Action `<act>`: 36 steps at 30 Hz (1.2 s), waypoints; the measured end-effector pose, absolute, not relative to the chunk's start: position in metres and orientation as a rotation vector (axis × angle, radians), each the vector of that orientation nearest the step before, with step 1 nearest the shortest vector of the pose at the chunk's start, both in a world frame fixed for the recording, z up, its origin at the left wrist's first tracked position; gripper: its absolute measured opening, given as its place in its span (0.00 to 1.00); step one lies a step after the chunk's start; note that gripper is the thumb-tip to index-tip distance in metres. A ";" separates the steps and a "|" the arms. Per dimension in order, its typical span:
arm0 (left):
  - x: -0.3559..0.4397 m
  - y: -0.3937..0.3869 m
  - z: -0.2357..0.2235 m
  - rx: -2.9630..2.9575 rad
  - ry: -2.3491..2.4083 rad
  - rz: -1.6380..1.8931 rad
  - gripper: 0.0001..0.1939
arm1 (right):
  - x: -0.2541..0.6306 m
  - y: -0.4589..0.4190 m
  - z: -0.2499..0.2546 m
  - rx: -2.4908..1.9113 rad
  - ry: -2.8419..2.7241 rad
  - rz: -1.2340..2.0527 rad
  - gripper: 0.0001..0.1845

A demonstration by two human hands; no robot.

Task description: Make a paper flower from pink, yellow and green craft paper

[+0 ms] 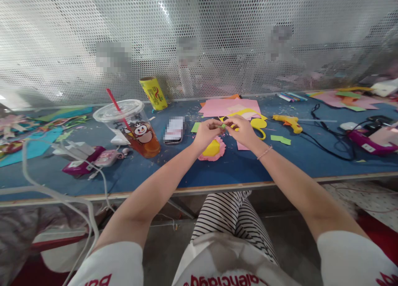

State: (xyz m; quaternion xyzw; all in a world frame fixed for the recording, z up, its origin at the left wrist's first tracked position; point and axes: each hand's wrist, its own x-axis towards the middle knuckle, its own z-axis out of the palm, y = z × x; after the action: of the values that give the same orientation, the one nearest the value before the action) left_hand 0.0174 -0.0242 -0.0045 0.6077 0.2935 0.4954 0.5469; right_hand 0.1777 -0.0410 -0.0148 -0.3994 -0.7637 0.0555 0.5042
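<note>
My left hand (207, 132) and my right hand (241, 129) meet above the blue table, fingertips pinched together. Between them is a small piece of green paper (223, 126), partly hidden by the fingers. Just below my left hand lies a pink scalloped paper flower (217, 155) with a yellow centre (212, 150). Yellow-handled scissors (261, 133) rest beside my right hand, partly covered by it. Yellow paper pieces (258, 123) and pink paper sheets (230, 107) lie behind the hands. A green paper scrap (195, 127) is left of my left hand.
A plastic cup of brown drink (141, 139) with a red straw stands left, near a phone (174, 129) and a yellow canister (154, 94). A yellow glue gun (288, 122) with a black cord lies right. Purple power strips (81, 163) and white cables sit far left.
</note>
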 end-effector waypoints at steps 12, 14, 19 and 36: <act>0.018 -0.027 -0.003 1.571 0.777 1.187 0.10 | 0.179 -0.043 -0.011 -0.939 -1.941 0.042 0.04; 0.018 -0.028 -0.002 1.515 0.766 1.159 0.10 | 0.181 -0.045 -0.009 -0.918 -2.018 -0.051 0.05; 0.018 -0.029 -0.002 1.398 0.739 1.143 0.10 | 0.188 -0.048 -0.007 -0.873 -2.177 -0.198 0.10; 0.015 -0.022 0.000 1.164 0.647 1.091 0.13 | 0.189 -0.041 -0.012 -0.854 -1.970 0.047 0.13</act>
State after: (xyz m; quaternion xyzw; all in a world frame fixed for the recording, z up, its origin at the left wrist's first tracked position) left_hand 0.0146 -0.0222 -0.0003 0.5126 0.2848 0.4807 0.6520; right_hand 0.1890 -0.0413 -0.0123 -0.3495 -0.8064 0.0192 0.4767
